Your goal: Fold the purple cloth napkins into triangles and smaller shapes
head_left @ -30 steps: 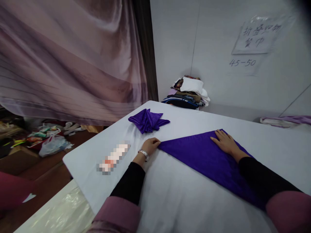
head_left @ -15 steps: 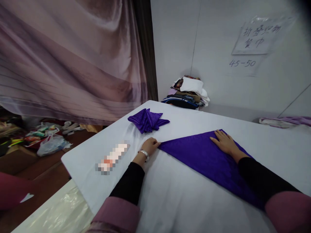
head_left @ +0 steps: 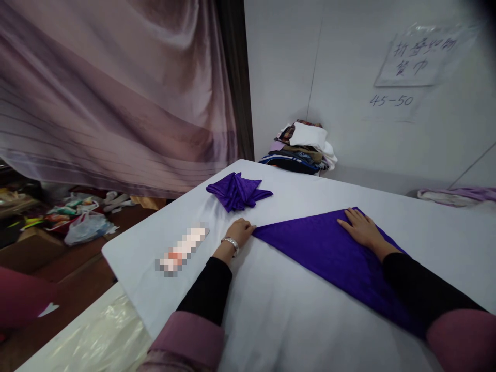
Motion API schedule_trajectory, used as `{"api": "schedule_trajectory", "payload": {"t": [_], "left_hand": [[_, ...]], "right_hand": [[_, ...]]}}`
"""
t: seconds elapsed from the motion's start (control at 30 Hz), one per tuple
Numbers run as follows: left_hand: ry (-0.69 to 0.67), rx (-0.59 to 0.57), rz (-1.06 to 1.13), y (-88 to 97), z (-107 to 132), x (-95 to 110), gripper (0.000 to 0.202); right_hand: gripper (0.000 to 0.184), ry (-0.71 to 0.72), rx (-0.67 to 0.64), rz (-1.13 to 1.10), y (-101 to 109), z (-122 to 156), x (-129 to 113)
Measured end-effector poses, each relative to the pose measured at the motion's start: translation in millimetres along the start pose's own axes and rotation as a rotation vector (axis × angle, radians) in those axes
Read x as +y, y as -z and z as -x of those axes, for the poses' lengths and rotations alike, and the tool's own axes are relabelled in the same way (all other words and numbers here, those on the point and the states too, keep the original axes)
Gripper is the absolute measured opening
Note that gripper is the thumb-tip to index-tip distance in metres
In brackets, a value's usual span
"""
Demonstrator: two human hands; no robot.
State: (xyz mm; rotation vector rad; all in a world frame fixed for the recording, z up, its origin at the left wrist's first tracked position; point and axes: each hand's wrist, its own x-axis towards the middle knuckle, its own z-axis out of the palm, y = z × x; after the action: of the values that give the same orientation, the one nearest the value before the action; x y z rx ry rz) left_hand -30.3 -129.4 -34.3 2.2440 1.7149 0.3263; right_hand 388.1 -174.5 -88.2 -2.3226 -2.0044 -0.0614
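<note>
A purple cloth (head_left: 321, 250) lies folded into a triangle on the white table (head_left: 279, 310). My left hand (head_left: 240, 231), with a bracelet at the wrist, has its fingers curled and pinches the cloth's left corner. My right hand (head_left: 360, 227) lies flat and open on the cloth near its far corner, pressing it down. A second purple cloth (head_left: 237, 190), folded into a pleated shape, sits farther back on the table to the left.
A pile of folded fabrics (head_left: 304, 147) is stacked against the wall behind the table. A blurred-out item (head_left: 181, 250) lies near the table's left edge. A mauve curtain (head_left: 116, 93) hangs at left, with bags (head_left: 83, 227) on the floor.
</note>
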Motion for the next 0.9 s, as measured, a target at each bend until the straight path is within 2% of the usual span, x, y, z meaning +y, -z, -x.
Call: {"api": "schedule_trajectory", "payload": {"t": [0.53,0.9], "left_hand": [[0.062,0.031,-0.062,0.6,1.9,3.5,0.014],[0.053,0.012,-0.06,2.3,0.6,-1.1,0.025]], "right_hand": [[0.067,0.014,0.027,-0.001,-3.9,-1.3,2.2],[0.067,0.015,0.026,-0.005,-4.1,-1.3,2.8]]}}
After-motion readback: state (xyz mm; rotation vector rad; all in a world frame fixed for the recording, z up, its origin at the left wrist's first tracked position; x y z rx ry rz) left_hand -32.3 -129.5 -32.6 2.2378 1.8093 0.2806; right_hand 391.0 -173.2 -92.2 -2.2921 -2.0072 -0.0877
